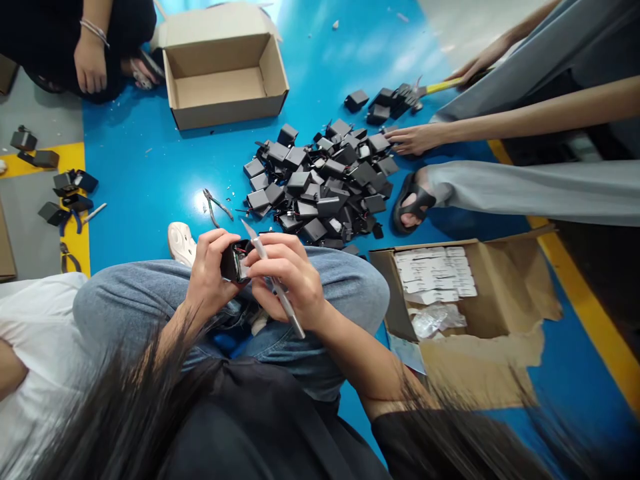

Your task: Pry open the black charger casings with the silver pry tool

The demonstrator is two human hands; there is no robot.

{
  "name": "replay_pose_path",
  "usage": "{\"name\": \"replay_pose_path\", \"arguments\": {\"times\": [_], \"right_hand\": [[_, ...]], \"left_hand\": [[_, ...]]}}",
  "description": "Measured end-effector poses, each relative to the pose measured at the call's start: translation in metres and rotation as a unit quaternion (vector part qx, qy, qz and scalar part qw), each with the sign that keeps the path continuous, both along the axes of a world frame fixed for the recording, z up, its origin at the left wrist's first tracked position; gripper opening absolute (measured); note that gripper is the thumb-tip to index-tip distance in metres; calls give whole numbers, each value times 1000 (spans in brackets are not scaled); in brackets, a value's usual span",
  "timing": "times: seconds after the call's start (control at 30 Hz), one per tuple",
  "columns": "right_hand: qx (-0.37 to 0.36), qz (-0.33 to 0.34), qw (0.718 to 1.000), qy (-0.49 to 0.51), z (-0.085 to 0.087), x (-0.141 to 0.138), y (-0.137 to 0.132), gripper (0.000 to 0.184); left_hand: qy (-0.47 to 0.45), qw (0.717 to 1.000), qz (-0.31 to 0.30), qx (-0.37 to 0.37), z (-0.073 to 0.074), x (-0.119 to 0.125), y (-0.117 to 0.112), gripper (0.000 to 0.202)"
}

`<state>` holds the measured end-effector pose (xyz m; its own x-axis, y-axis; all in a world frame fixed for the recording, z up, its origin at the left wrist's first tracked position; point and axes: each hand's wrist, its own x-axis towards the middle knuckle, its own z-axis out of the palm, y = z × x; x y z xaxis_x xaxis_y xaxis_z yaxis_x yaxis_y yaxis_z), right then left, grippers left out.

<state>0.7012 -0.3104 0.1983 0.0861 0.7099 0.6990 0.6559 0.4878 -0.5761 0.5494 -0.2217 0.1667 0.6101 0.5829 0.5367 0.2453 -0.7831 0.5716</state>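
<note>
dark hair hangs closest to the lens, falling over the person's black top and jeans-clad crossed legs. just above the knees the left hand (210,273) wraps around a small black adapter (235,261), fingers curled shut on its casing so the opened side, with a glimpse of red wiring, faces the other hand. the right hand (287,283) is closed around a slim metal blade tool (273,283), held like a pen with its tip angled up past the adapter's open edge, a hold that suits prying or picking at the inside. both sit over the lap, not on the floor.

beyond the knees a heap of black adapters (320,180) lies mid-floor, within reach of everyone seated round it. small pliers (216,203) lie just beside the heap's left edge. an open empty cardboard box (223,73) stands toward the far side. a torn carton (470,300) holding white slips sits by the person's right knee. a co-worker's hand (415,139) touches the heap's right edge; another person's hand (90,63) rests at the far left corner.

the blue floor (140,167) is glossy, with yellow lines and grey patches at its left edge, where more adapters and cutters lie.
</note>
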Motion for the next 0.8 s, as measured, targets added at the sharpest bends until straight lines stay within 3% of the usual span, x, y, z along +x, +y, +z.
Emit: {"name": "replay_pose_path", "arguments": {"times": [0.23, 0.33, 0.43, 0.6, 0.7, 0.8], "right_hand": [[-10, 6, 1000, 6, 5, 4, -2, 24], [27, 2, 999, 47, 12, 5, -8, 29], [50, 45, 996, 66, 16, 4, -15, 30], [-3, 36, 997, 73, 11, -4, -16, 19], [-27, 14, 996, 84, 8, -6, -15, 13], [-39, 4, 996, 80, 8, -6, -17, 20]], "left_hand": [[-20, 996, 1, -88, -4, -2, -2, 58], [-39, 992, -21, -116, -8, -2, -2, 60], [-45, 991, -21, -124, -10, -1, -4, 58], [-14, 992, 40, -116, -9, 1, -6, 50], [-5, 986, 25, -166, -9, 0, -7, 59], [-16, 982, 4, -190, -9, 0, -8, 64]]}}
